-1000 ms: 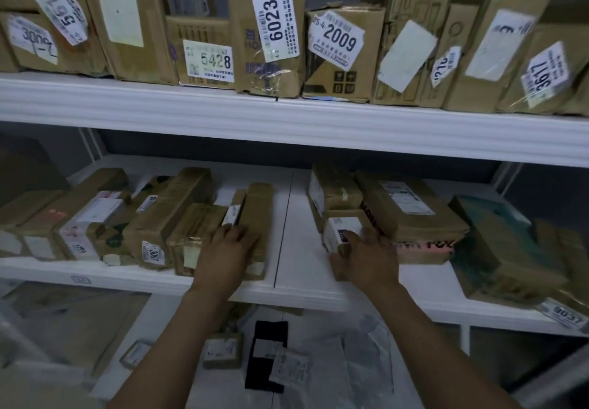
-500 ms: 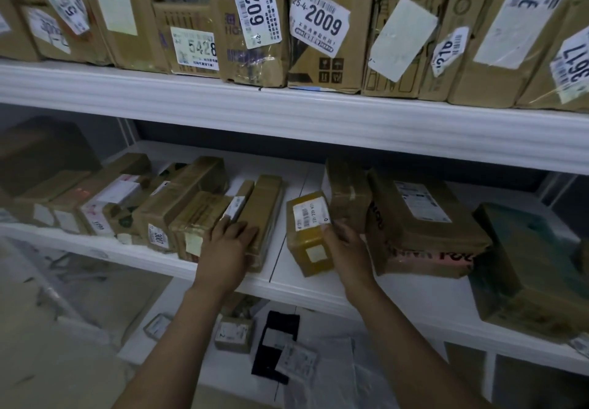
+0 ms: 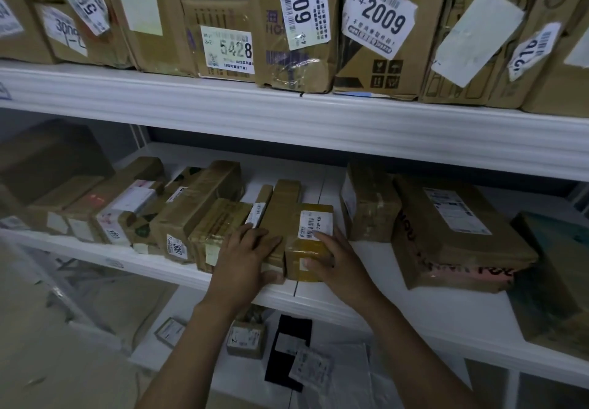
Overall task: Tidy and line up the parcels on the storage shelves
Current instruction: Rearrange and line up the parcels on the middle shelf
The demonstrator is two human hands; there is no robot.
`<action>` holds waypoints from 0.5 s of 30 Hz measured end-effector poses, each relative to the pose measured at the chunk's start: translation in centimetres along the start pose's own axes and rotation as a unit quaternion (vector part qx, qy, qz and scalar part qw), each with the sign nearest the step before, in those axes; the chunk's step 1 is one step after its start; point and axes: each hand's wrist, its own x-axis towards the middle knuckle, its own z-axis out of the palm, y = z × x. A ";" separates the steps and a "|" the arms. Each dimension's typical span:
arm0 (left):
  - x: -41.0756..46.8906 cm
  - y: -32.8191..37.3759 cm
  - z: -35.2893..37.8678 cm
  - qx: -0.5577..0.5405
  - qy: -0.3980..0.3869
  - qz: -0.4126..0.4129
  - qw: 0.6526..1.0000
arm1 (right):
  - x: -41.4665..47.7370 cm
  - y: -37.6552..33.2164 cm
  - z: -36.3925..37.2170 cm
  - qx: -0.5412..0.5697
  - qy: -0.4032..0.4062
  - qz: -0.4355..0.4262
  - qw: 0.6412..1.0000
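Left hand [image 3: 245, 257] flat, right hand [image 3: 339, 265] gripping parcel [image 3: 301, 247] (label [image 3: 315, 223] up)

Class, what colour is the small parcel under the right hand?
The small parcel is yellow-brown with a white label; head view.

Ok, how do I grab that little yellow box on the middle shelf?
Come from the front and right: the yellow box has its left side against a long parcel, but its right side is free. Hold its front end, fingers over the top.
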 end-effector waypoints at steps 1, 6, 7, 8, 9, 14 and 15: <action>0.1 -0.1 -0.1 -0.003 -0.004 0.001 1.000 | 0.3 0.1 0.0 -0.005 -0.004 -0.013 1.000; 0.7 -0.4 -0.2 -0.003 -0.058 0.006 0.998 | 0.6 1.1 -0.3 -0.010 0.041 -0.060 0.997; 0.8 -0.4 -0.2 -0.005 -0.068 0.008 0.998 | 0.4 1.2 -0.3 -0.020 0.050 -0.063 0.997; 0.8 -0.3 -0.3 -0.008 -0.073 0.009 0.997 | 0.1 1.2 -0.3 -0.032 0.058 -0.065 0.996; 0.8 -0.4 -0.4 -0.015 -0.072 0.008 0.997 | 0.0 1.3 -0.4 -0.043 0.067 -0.065 0.995; 0.9 0.0 -0.9 -0.060 -0.051 0.014 0.997 | -0.2 1.3 -0.8 0.008 0.068 -0.015 0.998; 1.0 0.0 -0.8 -0.065 -0.046 0.020 0.997 | -0.1 1.2 -0.8 0.014 0.060 -0.010 0.998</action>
